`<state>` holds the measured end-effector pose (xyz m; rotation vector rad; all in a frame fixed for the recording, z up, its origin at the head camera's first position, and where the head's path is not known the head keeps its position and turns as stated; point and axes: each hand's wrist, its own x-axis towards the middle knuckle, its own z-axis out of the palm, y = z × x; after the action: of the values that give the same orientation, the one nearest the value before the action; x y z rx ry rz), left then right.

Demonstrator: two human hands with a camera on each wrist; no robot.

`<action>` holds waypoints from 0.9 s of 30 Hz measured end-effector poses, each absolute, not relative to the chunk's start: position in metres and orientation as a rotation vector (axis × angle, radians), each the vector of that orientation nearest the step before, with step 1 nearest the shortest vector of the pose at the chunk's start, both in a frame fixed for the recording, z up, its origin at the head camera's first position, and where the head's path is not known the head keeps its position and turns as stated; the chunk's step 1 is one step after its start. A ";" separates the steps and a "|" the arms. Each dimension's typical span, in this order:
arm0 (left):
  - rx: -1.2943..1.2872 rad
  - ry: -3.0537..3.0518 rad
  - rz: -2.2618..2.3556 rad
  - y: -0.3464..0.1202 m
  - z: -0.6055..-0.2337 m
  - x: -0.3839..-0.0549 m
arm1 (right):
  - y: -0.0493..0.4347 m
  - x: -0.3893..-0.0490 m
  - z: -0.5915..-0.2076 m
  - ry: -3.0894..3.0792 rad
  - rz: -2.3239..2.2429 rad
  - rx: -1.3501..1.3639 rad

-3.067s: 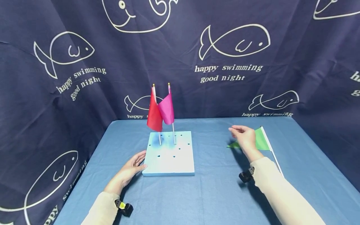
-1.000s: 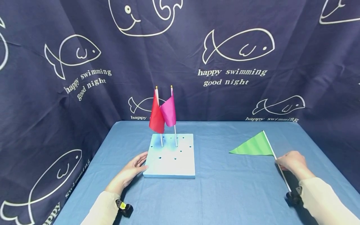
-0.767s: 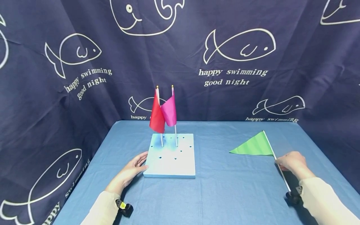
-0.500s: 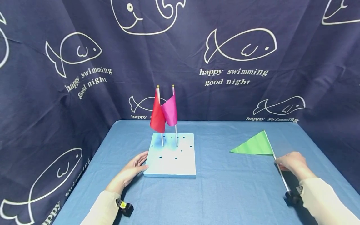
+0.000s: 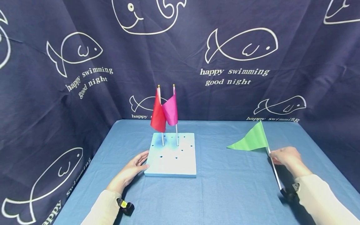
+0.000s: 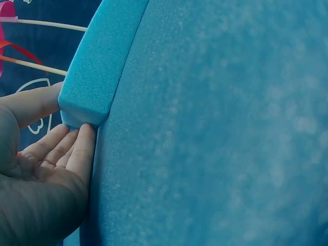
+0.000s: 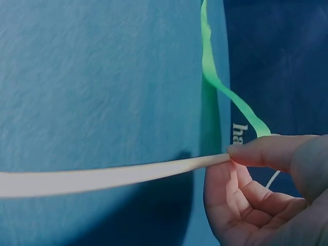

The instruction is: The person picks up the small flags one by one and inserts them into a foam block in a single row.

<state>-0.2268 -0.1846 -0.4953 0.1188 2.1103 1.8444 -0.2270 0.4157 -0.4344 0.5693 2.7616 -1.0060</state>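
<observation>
My right hand [image 5: 286, 157] pinches the white pole of a green flag [image 5: 250, 139] between thumb and fingers. In the right wrist view the pole [image 7: 102, 178] runs left from the fingertips, and the green cloth [image 7: 212, 72] hangs beyond. My left hand [image 5: 130, 170] touches the left side of a light blue foam board [image 5: 170, 165] near its front corner, fingers fairly straight. In the left wrist view, the thumb [image 6: 38, 104] lies at the board's upper edge and the fingertips against its side. A red flag [image 5: 158, 117] and a magenta flag [image 5: 171, 111] stand upright in the board.
Several small holes [image 5: 176, 157] dot the board's top. A blue cloth [image 5: 225, 187] covers the table, and a dark blue curtain [image 5: 180, 56] with white fish drawings hangs behind and at the sides. Black wrist cameras [image 5: 128, 208] sit on both wrists.
My right hand moved to the green flag's pole and took hold of it; in the last half second flag and hand shifted slightly up and left. The left hand stays at the board.
</observation>
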 end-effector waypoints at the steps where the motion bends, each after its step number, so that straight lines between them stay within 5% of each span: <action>1: 0.109 2.110 1.845 -0.185 -0.495 -0.227 | 0.414 -0.228 -0.434 2.758 -1.032 0.561; 10: 0.097 2.127 1.835 -0.185 -0.495 -0.227 | 0.400 -0.234 -0.428 2.493 -1.577 0.465; 27: 0.146 2.114 1.843 -0.187 -0.498 -0.228 | 0.365 -0.240 -0.401 2.345 -1.766 0.279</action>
<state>-0.2281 -0.1867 -0.4981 0.1457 2.1139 1.8434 -0.2395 0.3652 -0.4013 0.2794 2.3454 -1.7657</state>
